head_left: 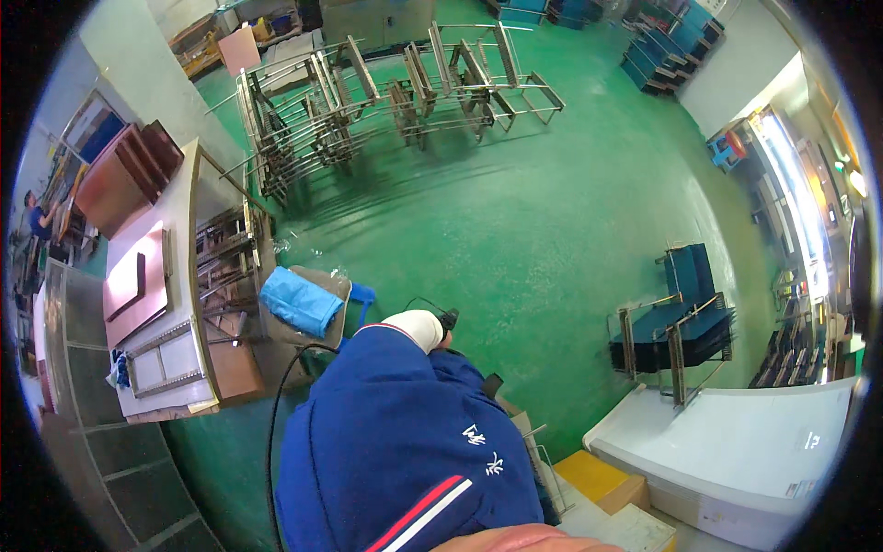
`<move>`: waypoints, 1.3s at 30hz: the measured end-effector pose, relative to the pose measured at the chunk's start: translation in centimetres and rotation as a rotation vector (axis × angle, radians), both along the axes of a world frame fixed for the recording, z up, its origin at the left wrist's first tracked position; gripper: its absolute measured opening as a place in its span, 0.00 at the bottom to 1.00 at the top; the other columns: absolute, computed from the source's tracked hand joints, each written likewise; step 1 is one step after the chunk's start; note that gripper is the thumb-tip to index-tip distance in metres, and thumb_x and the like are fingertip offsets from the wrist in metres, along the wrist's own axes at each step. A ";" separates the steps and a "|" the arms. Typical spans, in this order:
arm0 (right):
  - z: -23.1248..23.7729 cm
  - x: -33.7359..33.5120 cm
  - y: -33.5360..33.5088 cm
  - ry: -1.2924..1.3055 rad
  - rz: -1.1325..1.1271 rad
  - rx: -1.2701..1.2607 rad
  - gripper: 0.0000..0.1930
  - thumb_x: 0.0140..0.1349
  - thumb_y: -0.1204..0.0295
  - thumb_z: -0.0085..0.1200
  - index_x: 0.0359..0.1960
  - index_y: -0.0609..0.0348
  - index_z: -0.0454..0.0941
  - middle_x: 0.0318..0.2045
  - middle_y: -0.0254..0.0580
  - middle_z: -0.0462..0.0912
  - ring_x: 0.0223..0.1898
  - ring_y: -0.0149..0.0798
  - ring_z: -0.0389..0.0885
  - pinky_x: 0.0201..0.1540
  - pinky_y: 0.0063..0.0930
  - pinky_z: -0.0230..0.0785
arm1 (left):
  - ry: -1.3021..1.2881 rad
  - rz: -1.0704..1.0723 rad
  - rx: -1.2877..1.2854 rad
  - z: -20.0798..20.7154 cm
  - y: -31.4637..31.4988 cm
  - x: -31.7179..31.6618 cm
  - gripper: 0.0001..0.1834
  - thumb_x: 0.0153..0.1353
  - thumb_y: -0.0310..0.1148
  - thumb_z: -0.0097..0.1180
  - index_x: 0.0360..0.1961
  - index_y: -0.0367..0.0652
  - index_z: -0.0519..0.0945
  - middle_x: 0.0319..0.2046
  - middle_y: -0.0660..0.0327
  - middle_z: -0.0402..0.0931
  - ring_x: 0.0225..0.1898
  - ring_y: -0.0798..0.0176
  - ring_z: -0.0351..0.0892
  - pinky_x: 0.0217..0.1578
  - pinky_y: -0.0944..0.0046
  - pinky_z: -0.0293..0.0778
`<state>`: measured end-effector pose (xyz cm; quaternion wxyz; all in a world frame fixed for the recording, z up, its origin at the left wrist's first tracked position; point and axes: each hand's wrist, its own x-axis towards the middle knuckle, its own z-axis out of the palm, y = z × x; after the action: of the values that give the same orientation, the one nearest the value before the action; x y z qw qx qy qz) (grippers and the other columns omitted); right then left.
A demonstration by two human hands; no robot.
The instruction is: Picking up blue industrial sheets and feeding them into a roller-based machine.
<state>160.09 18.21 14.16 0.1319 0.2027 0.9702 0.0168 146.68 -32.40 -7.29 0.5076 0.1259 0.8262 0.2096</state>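
A blue sleeve with a white cuff [416,328] reaches forward from my body at the lower middle. Only a small strip of my left hand [447,341] shows past the cuff; its fingers are hidden. Right beside it is a small dark object [449,318] with a thin dark wire looping off it; whether the hand holds it, I cannot tell. My right hand is out of sight. To the left of the cuff, a folded light-blue cloth or plastic bundle [301,301] lies on a stool-like seat [333,283], with a blue part sticking out by it.
Metal rack frames [405,101] stand across the green floor ahead. On the left, a workbench [189,304] carries copper-coloured boards [138,285] and a metal frame. A rack of dark panels [676,322] stands at right by a white surface [736,432]. A black cable [274,432] hangs close on my left.
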 end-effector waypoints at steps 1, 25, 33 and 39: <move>0.0 -0.2 0.1 0.004 0.001 0.000 0.16 0.52 0.63 0.59 0.34 0.65 0.79 0.36 0.59 0.80 0.38 0.61 0.79 0.40 0.52 0.72 | 0.005 -0.015 -0.005 -0.5 0.1 0.0 0.15 0.53 0.45 0.61 0.32 0.45 0.85 0.29 0.52 0.83 0.30 0.52 0.82 0.31 0.47 0.75; 0.8 1.1 1.3 0.006 -0.010 -0.017 0.16 0.53 0.62 0.59 0.35 0.65 0.79 0.37 0.59 0.80 0.38 0.61 0.79 0.40 0.51 0.72 | 0.055 -0.072 -0.027 -1.2 0.8 -0.5 0.17 0.53 0.46 0.61 0.33 0.43 0.86 0.29 0.50 0.83 0.30 0.51 0.83 0.31 0.48 0.76; 0.8 1.6 1.5 0.008 -0.022 -0.016 0.17 0.53 0.62 0.59 0.35 0.65 0.79 0.37 0.59 0.80 0.38 0.61 0.80 0.40 0.51 0.72 | 0.040 -0.055 -0.017 -0.1 1.0 -0.4 0.16 0.52 0.45 0.61 0.33 0.43 0.86 0.29 0.51 0.83 0.30 0.51 0.83 0.30 0.48 0.77; 0.7 1.8 1.6 0.013 -0.028 -0.012 0.17 0.53 0.62 0.59 0.36 0.65 0.79 0.37 0.59 0.80 0.38 0.61 0.80 0.40 0.51 0.73 | 0.040 -0.052 -0.014 0.2 1.1 -0.8 0.16 0.52 0.44 0.61 0.33 0.43 0.86 0.28 0.51 0.83 0.29 0.52 0.83 0.30 0.49 0.77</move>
<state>161.94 19.84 14.90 0.1271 0.2156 0.9682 0.0077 145.83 -31.25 -7.07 0.4969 0.1480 0.8341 0.1880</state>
